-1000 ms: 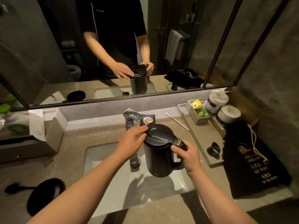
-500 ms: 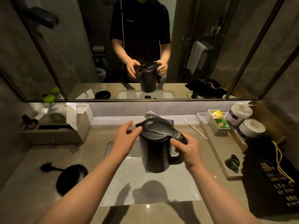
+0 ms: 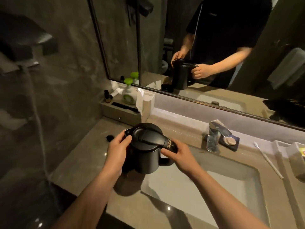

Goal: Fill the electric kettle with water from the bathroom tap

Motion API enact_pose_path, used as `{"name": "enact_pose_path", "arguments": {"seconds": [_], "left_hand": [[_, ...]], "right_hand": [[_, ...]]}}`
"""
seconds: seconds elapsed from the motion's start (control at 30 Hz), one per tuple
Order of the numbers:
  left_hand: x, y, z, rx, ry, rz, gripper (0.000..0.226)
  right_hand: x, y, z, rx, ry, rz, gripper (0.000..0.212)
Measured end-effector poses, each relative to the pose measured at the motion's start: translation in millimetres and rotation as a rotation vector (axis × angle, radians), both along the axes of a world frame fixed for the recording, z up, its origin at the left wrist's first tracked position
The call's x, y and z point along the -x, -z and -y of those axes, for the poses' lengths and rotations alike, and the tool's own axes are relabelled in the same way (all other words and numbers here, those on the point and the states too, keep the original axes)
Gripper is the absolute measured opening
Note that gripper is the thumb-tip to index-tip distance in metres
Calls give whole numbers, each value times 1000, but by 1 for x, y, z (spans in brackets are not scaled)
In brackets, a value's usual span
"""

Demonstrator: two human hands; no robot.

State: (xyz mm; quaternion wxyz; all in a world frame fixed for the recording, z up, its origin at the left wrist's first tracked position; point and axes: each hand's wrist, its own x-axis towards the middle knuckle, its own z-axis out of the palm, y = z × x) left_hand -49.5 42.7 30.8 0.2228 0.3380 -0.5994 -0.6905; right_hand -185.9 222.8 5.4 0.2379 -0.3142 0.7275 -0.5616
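Two bare hands hold a black electric kettle (image 3: 145,151) over the left end of the vanity, above the spot where the stone table (image 3: 85,161) meets the left rim of the white sink (image 3: 214,184). The kettle is roughly upright, its lid (image 3: 146,138) closed, spout pointing away to the left and handle toward the right. Whether its base touches the table I cannot tell; a dark round shadow lies just beneath it.

The left hand (image 3: 116,151) wraps the kettle's left side near the spout, its fingers (image 3: 126,140) curled and pressed against the rim of the lid. The right hand (image 3: 180,157) grips the top of the handle, thumb and forefinger closed around it just behind the lid hinge.

The chrome tap (image 3: 214,134) stands at the back of the sink, well to the right of the kettle and apart from it. Just beside the tap, a pale round soap (image 3: 229,140) rests on a dark square dish. Farther right a thin white stick lies on the table next to a tray.

At the back left corner, a tissue box (image 3: 146,103) stands beside a holder carrying a green-capped pump bottle (image 3: 128,93) and a small dark bottle. A small black cap (image 3: 109,138) sits on the table near the kettle's spout.

The mirror (image 3: 206,47) above shows the person's dark short-sleeved top and both hands on the kettle.
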Motion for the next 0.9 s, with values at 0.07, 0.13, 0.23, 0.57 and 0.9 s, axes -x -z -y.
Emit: {"name": "enact_pose_path", "arguments": {"seconds": [0.07, 0.13, 0.23, 0.57, 0.9], "left_hand": [[-10, 3, 19, -13, -62, 2, 33], [-18, 5, 34, -23, -105, 1, 35], [-25, 9, 51, -27, -139, 16, 29], [-25, 32, 72, -46, -161, 57, 31], [-28, 37, 69, -6, -158, 45, 36]], "right_hand": [[-2, 3, 25, -50, -59, -9, 26], [-3, 6, 47, -52, -103, 8, 21], [-4, 10, 71, -64, -140, 20, 25], [4, 29, 97, -129, -178, 12, 22], [9, 25, 99, -231, -252, 0, 28]]}}
